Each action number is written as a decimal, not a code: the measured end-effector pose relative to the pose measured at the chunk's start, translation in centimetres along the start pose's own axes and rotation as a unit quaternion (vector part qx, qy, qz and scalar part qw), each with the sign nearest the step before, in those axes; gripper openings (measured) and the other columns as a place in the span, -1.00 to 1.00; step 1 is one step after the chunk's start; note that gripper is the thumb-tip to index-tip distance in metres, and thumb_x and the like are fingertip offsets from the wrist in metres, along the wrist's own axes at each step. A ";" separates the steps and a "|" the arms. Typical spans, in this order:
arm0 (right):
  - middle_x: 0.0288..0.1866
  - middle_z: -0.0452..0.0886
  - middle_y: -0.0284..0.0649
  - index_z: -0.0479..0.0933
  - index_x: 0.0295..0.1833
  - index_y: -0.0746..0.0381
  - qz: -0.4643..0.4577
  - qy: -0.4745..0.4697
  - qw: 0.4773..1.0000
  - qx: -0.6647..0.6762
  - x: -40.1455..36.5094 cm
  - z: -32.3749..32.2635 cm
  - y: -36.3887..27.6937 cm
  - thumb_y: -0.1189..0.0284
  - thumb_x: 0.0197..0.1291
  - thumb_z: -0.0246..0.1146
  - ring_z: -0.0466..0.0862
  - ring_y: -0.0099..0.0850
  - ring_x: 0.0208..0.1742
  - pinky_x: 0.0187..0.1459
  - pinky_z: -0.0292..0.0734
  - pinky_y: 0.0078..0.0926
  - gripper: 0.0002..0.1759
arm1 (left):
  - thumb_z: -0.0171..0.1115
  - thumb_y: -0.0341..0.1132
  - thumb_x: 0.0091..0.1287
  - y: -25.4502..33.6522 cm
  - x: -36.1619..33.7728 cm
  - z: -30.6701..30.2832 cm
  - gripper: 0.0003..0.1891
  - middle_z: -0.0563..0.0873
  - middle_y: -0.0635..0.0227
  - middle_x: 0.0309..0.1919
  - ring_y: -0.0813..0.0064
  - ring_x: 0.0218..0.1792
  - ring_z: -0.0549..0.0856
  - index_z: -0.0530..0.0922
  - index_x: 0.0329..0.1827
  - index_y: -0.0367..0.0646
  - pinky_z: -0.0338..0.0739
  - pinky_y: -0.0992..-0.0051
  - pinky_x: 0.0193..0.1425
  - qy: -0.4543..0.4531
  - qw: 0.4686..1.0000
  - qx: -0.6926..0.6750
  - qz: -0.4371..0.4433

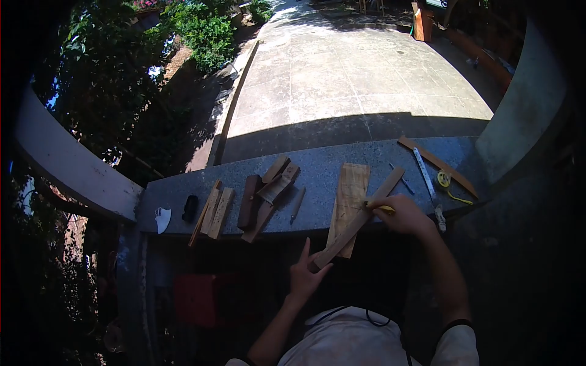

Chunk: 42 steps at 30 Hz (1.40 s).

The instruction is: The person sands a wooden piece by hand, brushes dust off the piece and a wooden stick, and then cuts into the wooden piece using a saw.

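A narrow wooden strip (385, 185) lies slantwise across a wider pale board (353, 177), which sticks out over the front edge of the stone counter (317, 160). My left hand (303, 276) grips the strip's near end between thumb and fingers, the index finger stretched out along the side. In my right hand (403, 215) is a slim yellow pencil-like tool (384, 209); its dark tip sits at the strip's edge, about halfway along. The fingers of that hand are closed round it. Just beyond the strip lies a thin bluish stick (403, 178).
On the right are a white ruler (423, 172), a brown wood slat (448, 169) and a yellow tape measure (444, 179). Leftward lie a marker-like stick (298, 203), a dark wood block (249, 201), several wood pieces (218, 213), a black object (190, 208) and a white piece (162, 219).
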State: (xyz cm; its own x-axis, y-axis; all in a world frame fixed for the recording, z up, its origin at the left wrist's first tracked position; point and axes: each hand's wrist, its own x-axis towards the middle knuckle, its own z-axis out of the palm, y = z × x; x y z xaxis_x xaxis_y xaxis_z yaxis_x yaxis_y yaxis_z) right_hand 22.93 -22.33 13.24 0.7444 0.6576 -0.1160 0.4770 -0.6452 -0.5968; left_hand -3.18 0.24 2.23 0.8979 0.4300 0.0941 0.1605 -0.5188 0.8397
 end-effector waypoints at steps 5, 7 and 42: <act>0.08 0.85 0.03 0.83 0.21 0.09 0.070 0.066 0.995 0.011 2.2 -2.3 3.5 0.32 0.47 0.39 0.81 0.06 0.18 0.27 0.70 -0.11 -0.70 | 0.79 -0.29 0.19 -0.4 -0.1 0.3 0.14 0.91 0.02 0.10 0.21 0.13 0.91 0.23 0.80 -0.17 0.84 0.24 0.25 0.010 1.000 -0.012 0.011; 0.05 0.86 0.01 0.83 0.21 0.10 0.046 0.117 0.989 -0.079 2.7 -1.1 3.5 0.30 0.48 0.40 0.82 0.07 0.17 0.30 0.69 -0.15 -0.71 | 0.79 -0.29 0.18 0.2 0.0 0.2 0.13 0.91 0.03 0.10 0.22 0.13 0.91 0.25 0.79 -0.19 0.83 0.26 0.25 0.008 1.000 -0.011 0.005; -0.10 0.86 0.00 0.83 0.19 0.05 -0.001 0.093 0.987 -0.131 2.3 -0.9 4.2 0.27 0.51 0.35 0.83 0.08 -0.01 0.12 0.73 0.01 -0.72 | 0.50 -0.46 0.50 1.4 -0.1 1.1 -0.41 0.87 0.12 -0.11 0.51 -0.37 0.84 0.53 0.55 -0.37 0.78 0.52 -0.31 -0.035 0.954 -0.249 -0.161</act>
State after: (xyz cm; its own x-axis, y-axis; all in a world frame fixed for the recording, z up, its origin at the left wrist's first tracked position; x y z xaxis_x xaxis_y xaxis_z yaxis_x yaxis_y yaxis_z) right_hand 27.09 -23.86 11.17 0.8043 0.5923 0.0473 0.5651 -0.7378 -0.3692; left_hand -2.64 -1.32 2.83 0.8629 0.4488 -0.2323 0.2330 0.0547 0.9709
